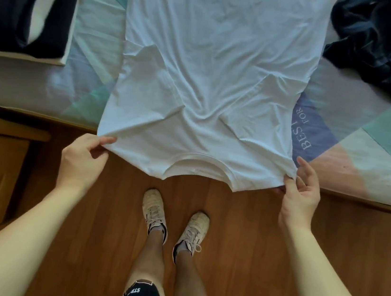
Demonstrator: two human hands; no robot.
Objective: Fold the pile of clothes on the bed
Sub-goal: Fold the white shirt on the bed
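Pinching the shoulder corners of the white T-shirt [215, 63] with left hand [81, 157] and right hand [301, 191] fingers, sleeves already tucked in, on the bed [365, 135]; dark heap [386, 48] still waiting, folded stack [27, 1] done.

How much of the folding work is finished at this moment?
Done: a dark folded garment lies far left on the bed. In hand: the white T-shirt lies spread flat, sleeves tucked in, the left hand and right hand pinching its shoulders. Left: a crumpled dark pile at far right.
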